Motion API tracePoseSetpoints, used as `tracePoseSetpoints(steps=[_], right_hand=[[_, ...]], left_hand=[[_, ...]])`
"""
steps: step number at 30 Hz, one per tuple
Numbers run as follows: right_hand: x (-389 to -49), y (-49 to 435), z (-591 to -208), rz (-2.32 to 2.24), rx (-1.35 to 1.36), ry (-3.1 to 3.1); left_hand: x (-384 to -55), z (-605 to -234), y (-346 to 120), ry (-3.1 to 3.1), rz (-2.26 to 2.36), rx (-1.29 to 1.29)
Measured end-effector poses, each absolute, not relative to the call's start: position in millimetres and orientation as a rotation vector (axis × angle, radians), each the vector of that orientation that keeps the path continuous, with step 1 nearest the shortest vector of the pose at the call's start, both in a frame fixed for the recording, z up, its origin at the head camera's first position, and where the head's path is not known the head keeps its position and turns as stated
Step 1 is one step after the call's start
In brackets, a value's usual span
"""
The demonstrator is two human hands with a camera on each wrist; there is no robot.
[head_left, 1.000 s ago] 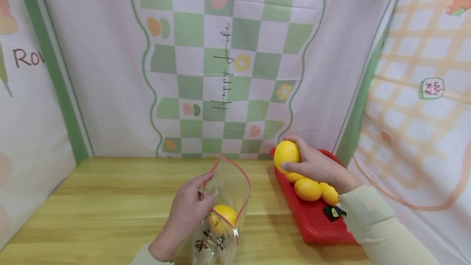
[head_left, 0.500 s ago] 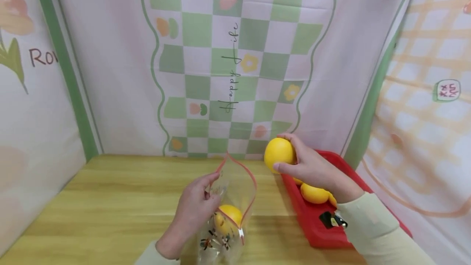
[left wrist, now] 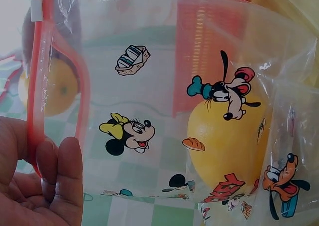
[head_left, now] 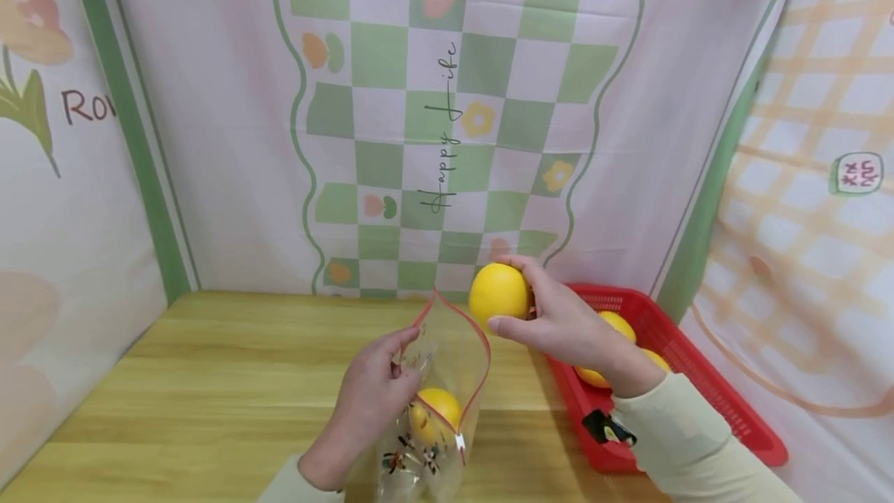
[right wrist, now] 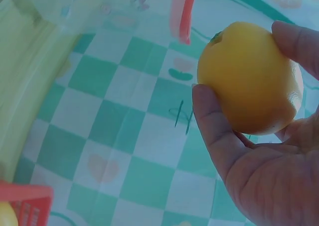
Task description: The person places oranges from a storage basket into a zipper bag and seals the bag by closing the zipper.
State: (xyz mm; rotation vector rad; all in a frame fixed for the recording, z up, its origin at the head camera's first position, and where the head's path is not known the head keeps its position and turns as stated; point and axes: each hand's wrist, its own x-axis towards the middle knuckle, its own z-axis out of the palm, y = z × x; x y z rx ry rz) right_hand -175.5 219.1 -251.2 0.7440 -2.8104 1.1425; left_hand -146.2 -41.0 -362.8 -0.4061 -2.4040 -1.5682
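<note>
- A white cloth backdrop (head_left: pixel 230 138) with green checks hangs at 12 o'clock, beyond the wood-grain surface (head_left: pixel 209 379) I am working over.
- Near 6 o'clock in the head view, my left hand (head_left: pixel 372 383) pinches the left edge of a clear zip bag (head_left: pixel 455 363), whose red-edged mouth gapes.
- One yellow fruit (head_left: pixel 436 416) lies inside the bag.
- My right hand (head_left: pixel 569 328) holds a second fruit (head_left: pixel 499 295), thumb and fingers spread around its sides, at 1 o'clock from the bag's mouth and just beside it; whether it touches the rim, I cannot tell.
- At 3 o'clock from the bag, a red basket (head_left: pixel 743 414) carries more fruit (head_left: pixel 618 324), partly hidden by my right arm.
- I judge the smooth, round skin to be my main risk: too light a hold could let the fruit slip and roll across the surface.
- The film looks limp, and I see only one side of the mouth held, so a bump against the far side could fold it inward.
- If my left pinch loosens, the bag could sag or tip under its load.
</note>
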Motion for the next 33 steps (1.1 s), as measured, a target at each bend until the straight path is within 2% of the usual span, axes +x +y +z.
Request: tracePoseSetpoints(steps=[33], right_hand=[[-169,182,-276,0.951,0.793,-2.86]], left_hand=[[-146,-364,-38,-2.432,-1.554,-0.376]])
